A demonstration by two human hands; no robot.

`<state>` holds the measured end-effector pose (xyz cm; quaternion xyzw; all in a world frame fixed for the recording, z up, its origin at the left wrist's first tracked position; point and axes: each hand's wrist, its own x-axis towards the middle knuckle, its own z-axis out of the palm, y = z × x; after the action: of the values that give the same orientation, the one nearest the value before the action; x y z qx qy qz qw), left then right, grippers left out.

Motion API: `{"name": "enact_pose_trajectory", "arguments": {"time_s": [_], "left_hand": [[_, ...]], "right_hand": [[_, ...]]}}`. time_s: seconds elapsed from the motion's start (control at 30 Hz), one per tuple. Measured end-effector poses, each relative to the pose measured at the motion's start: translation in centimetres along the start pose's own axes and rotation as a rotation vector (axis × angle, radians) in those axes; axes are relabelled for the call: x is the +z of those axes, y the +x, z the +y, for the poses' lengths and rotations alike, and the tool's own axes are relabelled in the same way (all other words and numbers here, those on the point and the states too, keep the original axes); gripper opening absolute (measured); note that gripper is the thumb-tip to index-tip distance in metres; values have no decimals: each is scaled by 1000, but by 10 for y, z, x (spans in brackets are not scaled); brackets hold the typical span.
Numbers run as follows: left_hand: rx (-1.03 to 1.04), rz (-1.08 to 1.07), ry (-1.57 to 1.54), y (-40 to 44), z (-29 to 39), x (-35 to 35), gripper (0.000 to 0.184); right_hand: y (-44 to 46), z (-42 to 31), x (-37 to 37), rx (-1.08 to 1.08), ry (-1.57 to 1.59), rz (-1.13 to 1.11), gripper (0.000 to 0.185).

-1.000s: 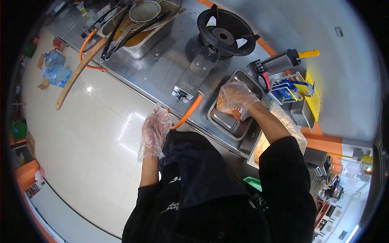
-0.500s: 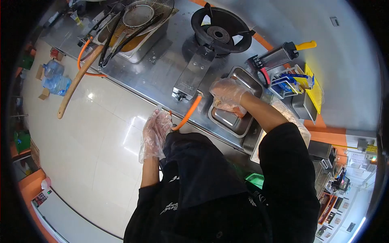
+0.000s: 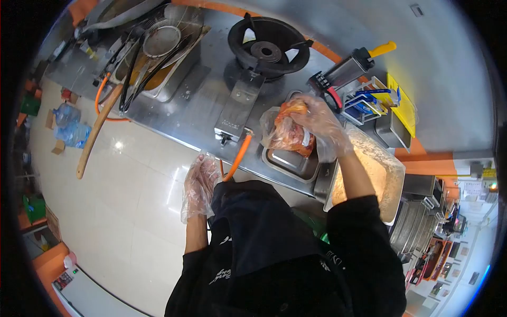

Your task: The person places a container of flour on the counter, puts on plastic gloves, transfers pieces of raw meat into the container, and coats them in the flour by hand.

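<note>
My right hand, in a clear plastic glove, grips a transparent bag of reddish-orange marinated meat. It hangs over a rectangular steel pan, whose far part the bag and hand hide. My left hand, also gloved in loose clear plastic, is low by the counter's front edge, beside an orange gas hose. Its fingers are curled together; whatever may be inside them is hidden. Right of the pan stands a larger metal tray with pale, floury-looking contents.
A black gas burner sits at the back. Strainers and a long wooden handle are at left. At right are a yellow-handled tool in a holder, a white rack and a yellow board.
My right hand has lifted the bag out of the pan, showing more of the meat. My left hand stays by the counter edge. The view has shifted slightly.
</note>
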<state>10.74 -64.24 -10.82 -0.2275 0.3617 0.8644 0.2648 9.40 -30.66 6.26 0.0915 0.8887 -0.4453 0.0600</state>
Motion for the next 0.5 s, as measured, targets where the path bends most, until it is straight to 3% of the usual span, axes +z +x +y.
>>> {"name": "enact_pose_trajectory", "arguments": {"time_s": [0.03, 0.13, 0.27, 0.4, 0.5], "left_hand": [[-9, -26, 23, 0, -1, 6, 46], [-37, -43, 64, -5, -4, 38, 41], [-95, -60, 169, -15, -14, 95, 35], [-177, -267, 169, 1, -33, 115, 37], [-118, -237, 311, -7, -53, 138, 38]], "right_hand": [[-13, 6, -2, 127, 160, 124, 27], [-50, 48, -4, -2, 619, 446, 30], [-133, 7, -31, -78, 902, 610, 33], [-199, -30, -32, -386, 1066, 768, 38], [-230, -35, -40, -582, 1102, 832, 39]]}}
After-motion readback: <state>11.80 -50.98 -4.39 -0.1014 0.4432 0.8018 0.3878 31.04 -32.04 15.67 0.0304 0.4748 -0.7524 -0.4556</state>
